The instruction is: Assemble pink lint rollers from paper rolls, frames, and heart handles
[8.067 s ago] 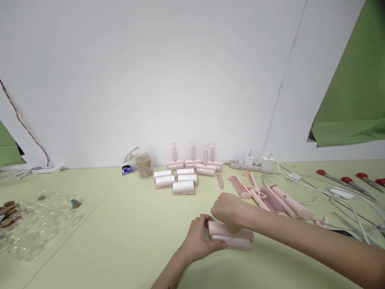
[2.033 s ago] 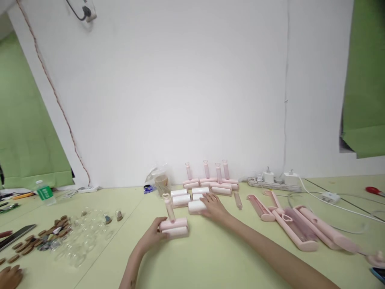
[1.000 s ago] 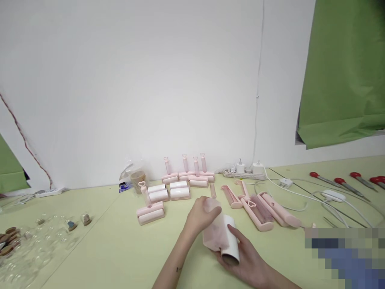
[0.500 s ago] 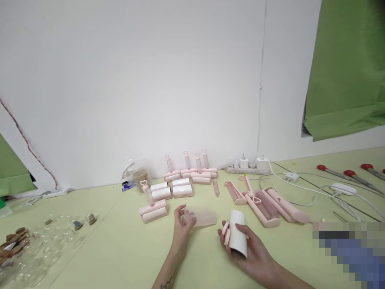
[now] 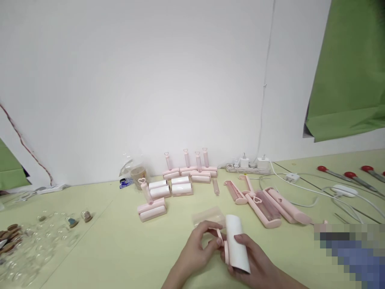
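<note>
A white paper roll (image 5: pixel 237 243) is in my right hand (image 5: pixel 255 261), the thumb across its front and the fingers behind it. Along the roll's left side sits a pink plastic piece (image 5: pixel 225 252), also at my right fingers. My left hand (image 5: pixel 200 247) pinches the upper end of a thin pink part (image 5: pixel 219 233) there between thumb and forefinger. Just behind my left hand, a translucent pink sheet-like piece (image 5: pixel 207 215) lies on the table.
Pink rollers with white rolls (image 5: pixel 152 209) stand at the back centre. Pink casings (image 5: pixel 263 210) lie to the right, near a power strip (image 5: pixel 248 168) and cables. Small glass domes (image 5: pixel 45 245) cover the left. Red-handled tools (image 5: pixel 333 172) lie far right.
My left hand has let go of the translucent piece and moved right to the pink part beside the roll. The roll has shifted slightly toward me.
</note>
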Available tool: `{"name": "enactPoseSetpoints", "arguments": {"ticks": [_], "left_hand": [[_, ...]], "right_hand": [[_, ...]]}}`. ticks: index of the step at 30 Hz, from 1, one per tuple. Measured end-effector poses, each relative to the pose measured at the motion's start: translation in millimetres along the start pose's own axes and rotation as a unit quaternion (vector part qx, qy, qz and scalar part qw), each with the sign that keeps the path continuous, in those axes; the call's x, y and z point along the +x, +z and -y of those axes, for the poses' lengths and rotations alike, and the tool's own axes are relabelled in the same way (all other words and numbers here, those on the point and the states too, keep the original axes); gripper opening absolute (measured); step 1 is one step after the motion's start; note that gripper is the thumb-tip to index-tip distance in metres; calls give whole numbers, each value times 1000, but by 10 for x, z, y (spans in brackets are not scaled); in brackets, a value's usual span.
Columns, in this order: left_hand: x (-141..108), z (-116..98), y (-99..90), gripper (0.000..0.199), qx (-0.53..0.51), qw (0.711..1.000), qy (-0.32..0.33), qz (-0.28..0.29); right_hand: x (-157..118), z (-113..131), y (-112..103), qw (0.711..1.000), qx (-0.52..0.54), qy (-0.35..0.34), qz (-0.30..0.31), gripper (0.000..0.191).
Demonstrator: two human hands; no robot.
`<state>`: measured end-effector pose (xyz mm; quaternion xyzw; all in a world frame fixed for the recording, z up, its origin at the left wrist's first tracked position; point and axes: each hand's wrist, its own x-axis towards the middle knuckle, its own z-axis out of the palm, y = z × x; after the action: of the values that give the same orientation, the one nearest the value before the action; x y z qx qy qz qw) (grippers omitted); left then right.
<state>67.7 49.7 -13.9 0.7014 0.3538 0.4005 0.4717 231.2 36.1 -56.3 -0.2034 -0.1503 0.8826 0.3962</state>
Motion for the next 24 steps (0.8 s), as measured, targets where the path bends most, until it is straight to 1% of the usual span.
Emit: {"name": "enactPoseSetpoints", "arguments": {"ticks": [2,3,4,5,7,10,13,16,19,24], "left_hand": [[39,34,-15,22,-55,994,-24,-92],[57,45,-18,23,-86,987,-38,-129],[72,50,-13,25,-115,980,-53,-154],[82,50,3,28,-136,974,-67,-166],[85,42,61,29,-152,973,-85,-154],[56,25,158,27,-166,977,-89,-104],[20,20,198,30,-141,985,-72,-75],[-2,22,194,27,-117,989,-51,-77],[-15,15,190,26,-126,989,-44,-69],[-45,8,229,28,-97,995,-29,-27]], "right_hand": [[-46,-24,34,998,-36,19,37,24],[-66,-45,45,996,-61,30,62,28],[-81,-71,48,992,-86,41,86,31],[-87,-102,44,987,-107,51,106,33],[-76,-168,19,979,-146,62,127,35],[-38,-236,-23,970,-197,50,133,32],[-47,-243,-19,980,-164,53,100,25],[-86,-221,11,986,-137,61,70,20],[-98,-209,16,983,-162,58,69,20],[-66,-229,-50,981,-175,33,76,21]]}}
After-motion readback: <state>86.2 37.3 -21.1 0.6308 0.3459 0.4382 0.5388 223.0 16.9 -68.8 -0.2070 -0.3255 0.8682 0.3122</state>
